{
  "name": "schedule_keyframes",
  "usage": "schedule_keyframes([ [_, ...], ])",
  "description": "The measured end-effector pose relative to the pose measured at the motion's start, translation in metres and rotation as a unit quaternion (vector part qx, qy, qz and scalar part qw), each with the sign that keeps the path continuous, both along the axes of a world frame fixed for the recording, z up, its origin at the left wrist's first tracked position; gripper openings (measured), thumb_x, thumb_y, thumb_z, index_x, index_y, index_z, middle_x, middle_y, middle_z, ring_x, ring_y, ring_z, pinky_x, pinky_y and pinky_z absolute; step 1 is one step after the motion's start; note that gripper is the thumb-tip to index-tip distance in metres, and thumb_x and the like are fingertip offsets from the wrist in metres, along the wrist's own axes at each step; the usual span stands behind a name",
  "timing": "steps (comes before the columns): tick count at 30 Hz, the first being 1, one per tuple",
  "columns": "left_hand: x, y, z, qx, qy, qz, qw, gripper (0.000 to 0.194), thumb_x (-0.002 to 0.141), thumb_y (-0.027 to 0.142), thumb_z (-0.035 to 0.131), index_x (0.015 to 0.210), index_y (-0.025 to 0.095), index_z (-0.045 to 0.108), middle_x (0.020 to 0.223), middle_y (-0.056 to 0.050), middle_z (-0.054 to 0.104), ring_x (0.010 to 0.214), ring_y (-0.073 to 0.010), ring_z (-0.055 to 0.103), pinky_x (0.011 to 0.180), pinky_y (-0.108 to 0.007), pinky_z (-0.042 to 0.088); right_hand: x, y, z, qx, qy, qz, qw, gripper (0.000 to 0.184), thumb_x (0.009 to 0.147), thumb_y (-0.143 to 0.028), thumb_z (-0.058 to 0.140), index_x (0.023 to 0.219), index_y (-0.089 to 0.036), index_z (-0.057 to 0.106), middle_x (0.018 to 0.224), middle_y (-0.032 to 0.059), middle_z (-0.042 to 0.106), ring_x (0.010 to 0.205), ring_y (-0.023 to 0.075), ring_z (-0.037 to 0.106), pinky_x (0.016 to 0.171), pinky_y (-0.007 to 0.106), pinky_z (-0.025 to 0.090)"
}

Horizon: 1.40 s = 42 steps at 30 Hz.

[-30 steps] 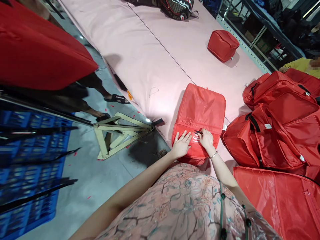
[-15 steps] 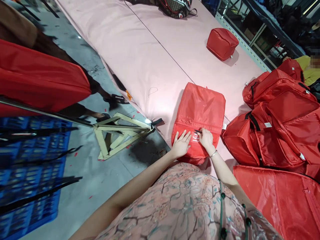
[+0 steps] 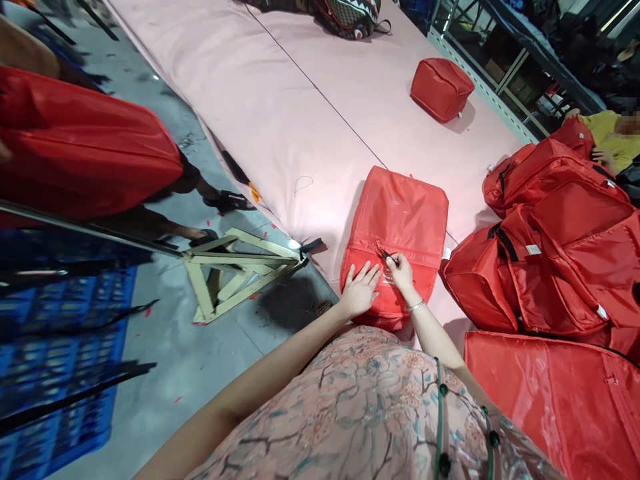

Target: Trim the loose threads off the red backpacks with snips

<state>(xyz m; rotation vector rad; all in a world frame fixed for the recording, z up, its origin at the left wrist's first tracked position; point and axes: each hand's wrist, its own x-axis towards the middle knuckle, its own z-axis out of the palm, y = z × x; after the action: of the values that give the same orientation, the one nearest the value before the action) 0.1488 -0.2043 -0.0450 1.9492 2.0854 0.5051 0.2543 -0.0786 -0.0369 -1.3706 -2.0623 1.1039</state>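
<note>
A red fabric bag [image 3: 403,207] lies spread with its flap folded out on the pink-covered table [image 3: 330,153], right in front of me. My left hand [image 3: 359,291] rests flat on its lower part, fingers spread. In my right hand [image 3: 401,272] is a small dark pair of thread snips [image 3: 385,255], gripped between the fingers. The tips of the snips are at the seam below the flap. White printing on the bag is partly covered by my right hand.
Several red bags [image 3: 555,267] are heaped on the right, with a person in a yellow top [image 3: 613,137] behind. One boxy red bag [image 3: 442,90] sits farther off. At left are a blue crate [image 3: 95,333], a cream metal frame [image 3: 240,267] and a person's legs beside a large red bag [image 3: 95,153].
My right hand has shifted left and up across the bag, bringing the snips to the seam. My left hand stays put. The large red bag at left has moved lower.
</note>
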Motion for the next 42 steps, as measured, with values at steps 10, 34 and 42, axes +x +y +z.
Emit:
schedule_keyframes([
  [10,-0.015,0.042,0.012,-0.007,-0.037,0.109,0.993,0.031,0.086,0.033,0.045,0.109,0.018,0.06,0.105,-0.012,0.064,0.096,-0.0249,0.059,0.082,-0.037,0.043,0.033,-0.008,0.006,0.005,0.002,-0.083,0.997,0.031,0.081,-0.047,0.047,0.089,-0.018,0.054,0.085,0.002,0.062,0.074,0.0141,0.055,0.071,0.024,0.041],
  [34,-0.005,0.057,0.017,-0.016,-0.043,0.121,0.992,0.026,0.087,0.028,0.035,0.088,0.014,0.057,0.091,-0.014,0.062,0.089,-0.0266,0.058,0.078,-0.039,0.041,0.027,-0.022,0.02,0.118,-0.24,0.053,0.962,0.017,0.089,-0.031,0.043,0.093,-0.023,0.057,0.089,0.001,0.065,0.084,0.0157,0.058,0.07,0.023,0.039],
  [42,-0.058,0.015,0.019,0.071,-0.215,0.181,0.957,0.018,0.087,0.028,0.038,0.091,0.02,0.053,0.077,-0.002,0.061,0.073,-0.0155,0.06,0.07,-0.028,0.047,0.026,-0.027,0.021,0.024,-0.085,0.012,0.996,0.022,0.085,-0.038,0.044,0.088,-0.02,0.056,0.084,0.0004,0.066,0.077,0.0146,0.06,0.069,0.023,0.044],
])
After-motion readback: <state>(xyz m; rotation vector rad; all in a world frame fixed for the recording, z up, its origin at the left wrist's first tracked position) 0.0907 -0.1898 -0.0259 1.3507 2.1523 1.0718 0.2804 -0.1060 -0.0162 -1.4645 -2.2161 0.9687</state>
